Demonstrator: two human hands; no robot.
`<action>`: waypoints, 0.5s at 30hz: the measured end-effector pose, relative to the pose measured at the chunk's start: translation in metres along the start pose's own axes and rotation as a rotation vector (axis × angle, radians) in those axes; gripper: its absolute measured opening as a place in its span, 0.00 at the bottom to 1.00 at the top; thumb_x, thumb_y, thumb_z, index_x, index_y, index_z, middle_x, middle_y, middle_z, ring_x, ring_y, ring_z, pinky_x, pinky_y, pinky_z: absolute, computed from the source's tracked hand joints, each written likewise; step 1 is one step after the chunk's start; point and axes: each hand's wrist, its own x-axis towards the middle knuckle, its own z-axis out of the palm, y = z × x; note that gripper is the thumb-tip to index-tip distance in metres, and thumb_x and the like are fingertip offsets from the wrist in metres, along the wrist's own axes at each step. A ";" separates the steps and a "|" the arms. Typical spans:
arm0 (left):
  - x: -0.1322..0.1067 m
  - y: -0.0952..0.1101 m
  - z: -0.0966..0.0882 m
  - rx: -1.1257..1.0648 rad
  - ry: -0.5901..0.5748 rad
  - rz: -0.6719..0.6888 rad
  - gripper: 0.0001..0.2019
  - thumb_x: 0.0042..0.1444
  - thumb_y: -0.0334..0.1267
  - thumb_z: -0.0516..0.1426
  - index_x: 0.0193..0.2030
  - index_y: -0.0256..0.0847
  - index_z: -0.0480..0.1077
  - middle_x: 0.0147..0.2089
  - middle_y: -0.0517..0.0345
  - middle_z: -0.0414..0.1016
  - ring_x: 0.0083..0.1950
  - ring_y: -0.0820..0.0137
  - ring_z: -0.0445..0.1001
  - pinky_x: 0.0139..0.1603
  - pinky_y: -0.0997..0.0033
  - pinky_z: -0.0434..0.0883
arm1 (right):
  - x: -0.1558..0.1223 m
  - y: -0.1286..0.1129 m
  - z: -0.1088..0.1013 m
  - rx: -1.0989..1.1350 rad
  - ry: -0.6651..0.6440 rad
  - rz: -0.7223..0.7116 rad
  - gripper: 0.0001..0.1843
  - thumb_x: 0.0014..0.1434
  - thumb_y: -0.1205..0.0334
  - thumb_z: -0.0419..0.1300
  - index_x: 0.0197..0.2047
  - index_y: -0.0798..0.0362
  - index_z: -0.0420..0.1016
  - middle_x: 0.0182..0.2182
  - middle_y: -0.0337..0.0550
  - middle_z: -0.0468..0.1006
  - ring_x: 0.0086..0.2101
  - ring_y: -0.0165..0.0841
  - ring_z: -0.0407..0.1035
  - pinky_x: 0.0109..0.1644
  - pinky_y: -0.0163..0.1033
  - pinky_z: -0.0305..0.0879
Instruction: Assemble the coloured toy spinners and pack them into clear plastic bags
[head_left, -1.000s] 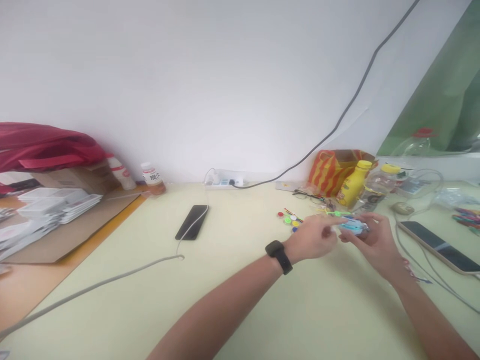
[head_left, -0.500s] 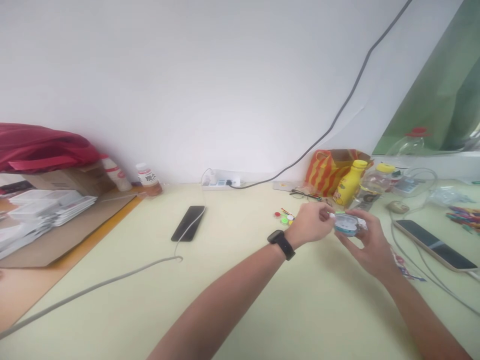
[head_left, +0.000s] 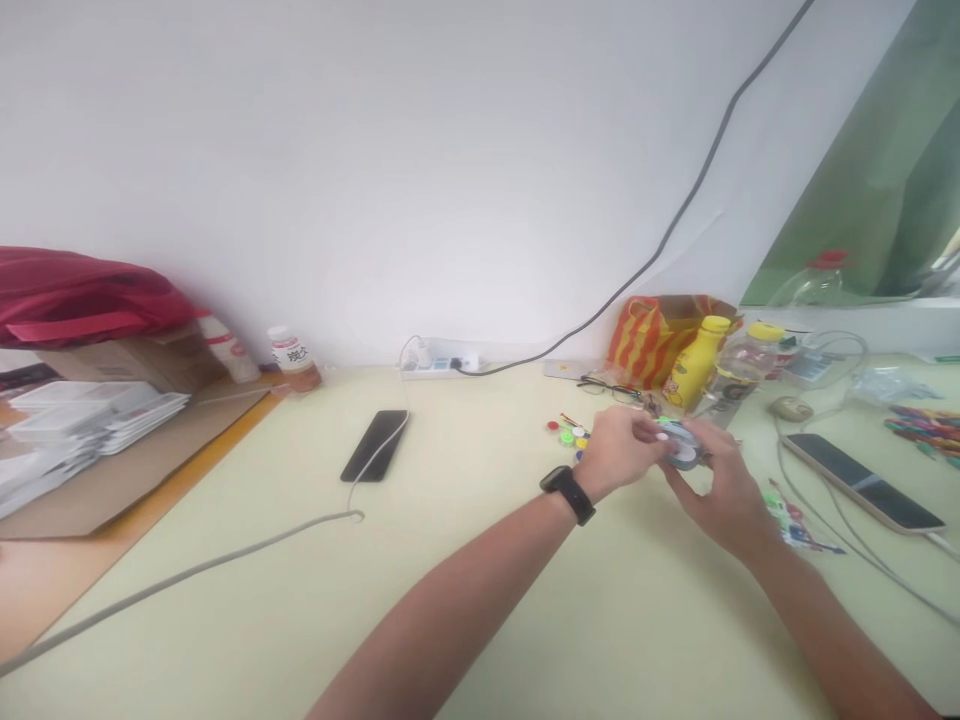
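Observation:
My right hand (head_left: 724, 490) grips a small round grey-blue case (head_left: 686, 450) by its side, fingers curled round it above the table. The case looks partly clear, with something pale inside that I cannot make out. At its left edge my left hand (head_left: 619, 448), with a black watch on the wrist, is closed in a pinch. A small white piece (head_left: 661, 437) shows at its fingertips, against or just in front of the case. Several coloured caps (head_left: 568, 438) in red, green, white and yellow lie just beyond the left hand.
A yellow bottle (head_left: 694, 365), a clear bottle (head_left: 742, 365) and a striped bag (head_left: 637, 340) stand behind the hands. Right lie a phone (head_left: 866, 482), cables and small coloured pieces (head_left: 799, 520). Another phone (head_left: 376, 445) and a long cable (head_left: 202, 570) lie left.
The round case has tilted and moved slightly down and left with my right hand. My hands are closer together, and the white piece at my left fingertips now overlaps the case.

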 end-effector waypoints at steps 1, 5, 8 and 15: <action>-0.001 0.000 0.000 -0.003 0.000 -0.005 0.14 0.47 0.42 0.72 0.35 0.35 0.78 0.33 0.53 0.81 0.35 0.68 0.79 0.38 0.70 0.75 | 0.000 -0.002 0.000 -0.019 -0.007 -0.006 0.37 0.65 0.58 0.63 0.72 0.44 0.54 0.61 0.55 0.69 0.61 0.50 0.67 0.58 0.58 0.74; -0.007 0.004 -0.002 0.076 0.049 -0.001 0.22 0.44 0.48 0.73 0.42 0.38 0.76 0.34 0.54 0.81 0.33 0.67 0.79 0.32 0.71 0.73 | 0.002 -0.010 0.000 -0.067 0.029 0.026 0.35 0.65 0.56 0.63 0.71 0.47 0.57 0.61 0.56 0.70 0.61 0.52 0.67 0.59 0.59 0.73; -0.018 0.008 -0.008 0.150 0.129 0.030 0.25 0.48 0.54 0.69 0.47 0.41 0.74 0.34 0.56 0.80 0.34 0.67 0.78 0.31 0.73 0.70 | 0.003 -0.011 -0.002 0.009 0.074 0.140 0.32 0.63 0.53 0.65 0.67 0.48 0.64 0.59 0.56 0.72 0.58 0.51 0.70 0.56 0.56 0.76; -0.068 -0.007 -0.061 0.404 0.179 0.066 0.10 0.60 0.46 0.61 0.42 0.42 0.74 0.32 0.59 0.80 0.31 0.70 0.76 0.34 0.72 0.69 | 0.033 0.011 0.002 0.357 0.060 0.522 0.22 0.57 0.46 0.68 0.51 0.47 0.75 0.51 0.50 0.79 0.37 0.43 0.81 0.43 0.51 0.82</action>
